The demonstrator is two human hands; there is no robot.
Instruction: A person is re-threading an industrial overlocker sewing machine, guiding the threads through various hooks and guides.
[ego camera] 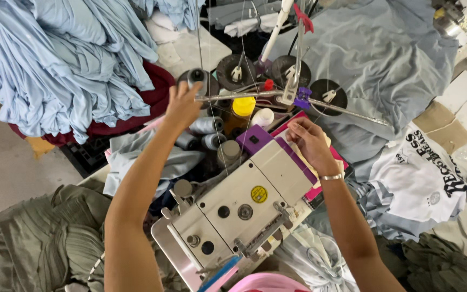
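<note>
Your left hand (pixel 182 105) reaches up to the thread stand bar (pixel 244 95), fingers curled near the grey thread cone (pixel 195 78) at its 12 o'clock; whether they pinch a thread you cannot tell. Your right hand (pixel 309 141) rests half-closed on the pale cloth (pixel 324 141) atop the sewing machine (pixel 244 200), the bar running left to right at its 11 o'clock.

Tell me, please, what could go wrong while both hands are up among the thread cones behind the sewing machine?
1. The left hand reaches at the thread stand's metal bar, where taut threads run; it could snag or snap one.
2. Nearby grey thread cones stand crowded; a forearm might topple them.
3. The right hand rests beside the sewing machine; its bracelet could catch a thread.
</note>
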